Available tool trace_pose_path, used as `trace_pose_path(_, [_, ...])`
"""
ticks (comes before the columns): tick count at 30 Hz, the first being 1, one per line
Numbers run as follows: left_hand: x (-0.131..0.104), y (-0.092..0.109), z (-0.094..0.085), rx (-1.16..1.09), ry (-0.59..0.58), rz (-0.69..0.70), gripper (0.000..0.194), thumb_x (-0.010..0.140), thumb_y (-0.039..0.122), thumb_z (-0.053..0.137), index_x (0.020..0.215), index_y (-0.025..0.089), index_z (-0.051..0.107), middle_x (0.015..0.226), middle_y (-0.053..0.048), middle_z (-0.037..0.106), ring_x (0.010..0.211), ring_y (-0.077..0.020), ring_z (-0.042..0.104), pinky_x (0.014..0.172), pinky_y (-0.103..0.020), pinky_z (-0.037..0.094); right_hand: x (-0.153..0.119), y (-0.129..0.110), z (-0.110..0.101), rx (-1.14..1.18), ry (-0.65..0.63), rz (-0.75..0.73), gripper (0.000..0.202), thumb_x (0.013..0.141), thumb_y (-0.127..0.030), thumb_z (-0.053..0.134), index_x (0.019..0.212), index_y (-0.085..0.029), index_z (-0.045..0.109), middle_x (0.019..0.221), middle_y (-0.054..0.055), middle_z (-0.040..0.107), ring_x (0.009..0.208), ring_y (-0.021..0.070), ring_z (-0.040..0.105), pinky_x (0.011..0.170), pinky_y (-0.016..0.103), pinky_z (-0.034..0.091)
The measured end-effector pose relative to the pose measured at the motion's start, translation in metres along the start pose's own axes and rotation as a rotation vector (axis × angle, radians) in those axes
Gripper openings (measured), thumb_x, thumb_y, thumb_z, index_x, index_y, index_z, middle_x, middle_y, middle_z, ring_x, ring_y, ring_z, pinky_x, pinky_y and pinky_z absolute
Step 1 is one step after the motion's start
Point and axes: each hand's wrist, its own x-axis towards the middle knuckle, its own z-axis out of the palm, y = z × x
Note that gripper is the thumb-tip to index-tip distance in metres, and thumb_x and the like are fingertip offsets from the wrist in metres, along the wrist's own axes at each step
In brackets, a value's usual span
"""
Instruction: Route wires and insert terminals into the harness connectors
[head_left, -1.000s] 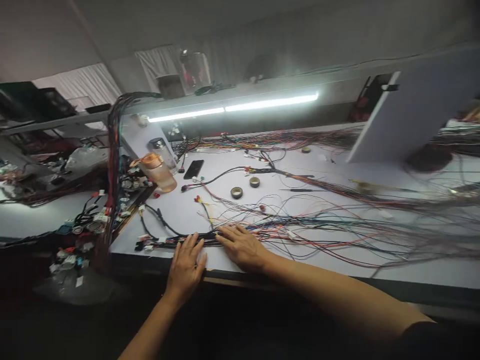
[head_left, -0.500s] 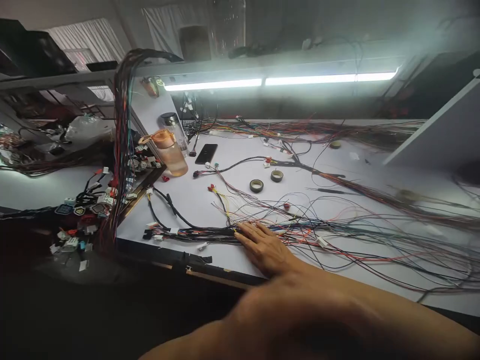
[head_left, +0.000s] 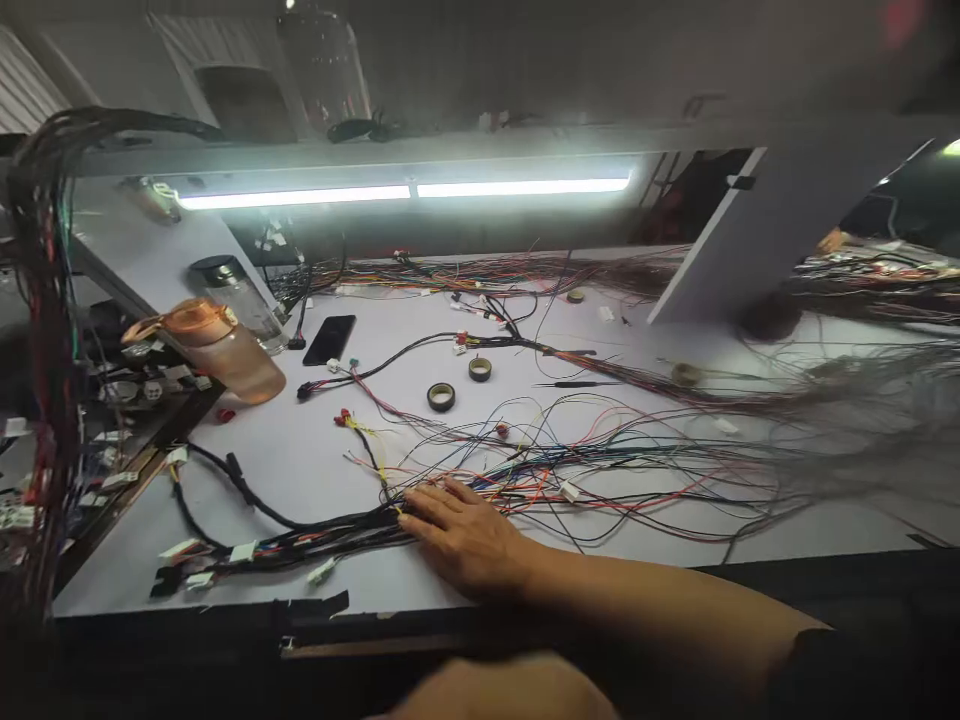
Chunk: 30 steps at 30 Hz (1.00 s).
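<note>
My right hand (head_left: 466,540) lies palm down on a wire harness (head_left: 315,535), its fingers stretched out flat across the taped black branches. Left of the hand, those branches end in white and black connectors. To its right, loose red, black and blue wires (head_left: 600,465) fan out over the white tabletop (head_left: 300,470). A short branch with red connectors (head_left: 343,418) and yellow wires sticks up just beyond my fingertips. My left hand (head_left: 506,690) shows only as a blurred patch of skin at the bottom edge, below the table; its fingers are hidden.
Two tape rolls (head_left: 441,397) lie mid-table. Behind them stretches another harness (head_left: 517,342). A phone (head_left: 330,340), an orange-lidded bottle (head_left: 232,355) and a clear bottle (head_left: 251,305) stand or lie at left. Hanging wires (head_left: 49,330) border the left; a white panel (head_left: 720,240) rises at right.
The view has swung to the right, so the table's things sit further left. My left arm has dropped lower in the picture. My right hand stays flat on the harness.
</note>
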Motion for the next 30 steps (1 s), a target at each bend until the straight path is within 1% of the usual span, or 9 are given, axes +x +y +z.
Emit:
trace_pose_path(3, [0.018, -0.015, -0.012, -0.026, 0.028, 0.035, 0.028, 0.088, 0.041, 0.054, 0.109, 0.026, 0.064, 0.100, -0.006, 0.068, 0.092, -0.0240, 0.066, 0.073, -0.038, 0.058, 0.004, 0.002, 0.001, 0.011, 0.012, -0.019, 0.040, 0.100, -0.029, 0.038, 0.137, -0.017, 0.046, 0.148, 0.011, 0.037, 0.137, 0.0235, 0.032, 0.115, 0.047, 0.024])
trace_pose_path(5, [0.023, -0.038, -0.025, 0.037, 0.060, 0.038, 0.026, 0.087, 0.039, 0.057, 0.107, 0.023, 0.063, 0.100, -0.005, 0.068, 0.091, -0.0204, 0.065, 0.079, -0.034, 0.056, 0.008, 0.004, -0.007, 0.070, 0.027, -0.039, 0.039, 0.097, -0.032, 0.045, 0.134, -0.018, 0.050, 0.144, 0.011, 0.042, 0.132, 0.0240, 0.039, 0.113, 0.046, 0.028])
trace_pose_path(8, [0.021, -0.082, -0.039, 0.233, 0.064, 0.058, 0.028, 0.084, 0.048, 0.060, 0.095, 0.024, 0.066, 0.093, -0.002, 0.070, 0.086, -0.0194, 0.066, 0.076, -0.030, 0.053, 0.018, 0.020, -0.032, 0.241, 0.072, -0.031, 0.034, 0.094, -0.034, 0.052, 0.124, -0.019, 0.059, 0.131, 0.008, 0.056, 0.117, 0.0195, 0.054, 0.103, 0.034, 0.040])
trace_pose_path(10, [0.016, -0.106, -0.040, 0.272, 0.012, 0.035, 0.031, 0.082, 0.053, 0.059, 0.092, 0.025, 0.066, 0.090, -0.001, 0.070, 0.082, -0.0185, 0.066, 0.071, -0.029, 0.053, 0.026, 0.043, -0.054, 0.373, 0.122, 0.089, 0.030, 0.093, -0.031, 0.051, 0.116, -0.016, 0.065, 0.120, 0.007, 0.064, 0.109, 0.0165, 0.060, 0.096, 0.026, 0.044])
trace_pose_path(12, [0.014, -0.121, -0.034, 0.281, -0.045, 0.032, 0.033, 0.081, 0.056, 0.059, 0.090, 0.025, 0.067, 0.088, 0.000, 0.070, 0.079, -0.0182, 0.066, 0.068, -0.028, 0.053, 0.034, 0.076, -0.074, 0.481, 0.151, 0.321, 0.031, 0.093, -0.031, 0.052, 0.114, -0.014, 0.067, 0.110, 0.005, 0.068, 0.102, 0.0151, 0.063, 0.090, 0.022, 0.046])
trace_pose_path(14, [0.015, -0.127, -0.027, 0.281, -0.071, 0.033, 0.034, 0.081, 0.058, 0.058, 0.087, 0.026, 0.067, 0.086, 0.001, 0.070, 0.078, -0.0179, 0.066, 0.067, -0.028, 0.053, 0.039, 0.114, -0.091, 0.480, 0.146, 0.520, 0.030, 0.093, -0.030, 0.049, 0.110, -0.015, 0.069, 0.103, 0.003, 0.070, 0.094, 0.0149, 0.065, 0.082, 0.022, 0.049])
trace_pose_path(20, [0.028, -0.134, -0.023, 0.163, -0.159, -0.010, 0.025, 0.085, 0.051, 0.056, 0.085, 0.028, 0.066, 0.081, 0.006, 0.068, 0.073, -0.0111, 0.064, 0.064, -0.019, 0.051, 0.040, 0.211, -0.115, 0.285, 0.182, 0.774, 0.028, 0.089, -0.022, 0.051, 0.108, -0.016, 0.071, 0.101, 0.003, 0.071, 0.094, 0.0194, 0.065, 0.084, 0.026, 0.049])
trace_pose_path(24, [0.028, -0.137, -0.022, 0.133, -0.081, 0.040, 0.019, 0.088, 0.044, 0.056, 0.091, 0.027, 0.064, 0.087, 0.005, 0.068, 0.079, -0.0103, 0.064, 0.070, -0.017, 0.050, 0.049, 0.235, -0.113, 0.128, 0.181, 0.849, 0.032, 0.090, -0.020, 0.053, 0.119, -0.019, 0.065, 0.115, 0.005, 0.066, 0.108, 0.0222, 0.060, 0.095, 0.034, 0.045])
trace_pose_path(30, [0.027, -0.134, -0.017, 0.166, 0.037, 0.174, 0.014, 0.089, 0.037, 0.057, 0.092, 0.024, 0.063, 0.084, 0.003, 0.067, 0.077, -0.0110, 0.063, 0.071, -0.019, 0.049, 0.083, 0.244, -0.102, -0.044, 0.095, 0.788, 0.036, 0.093, -0.025, 0.056, 0.129, -0.018, 0.054, 0.134, 0.009, 0.052, 0.124, 0.0239, 0.047, 0.105, 0.046, 0.037])
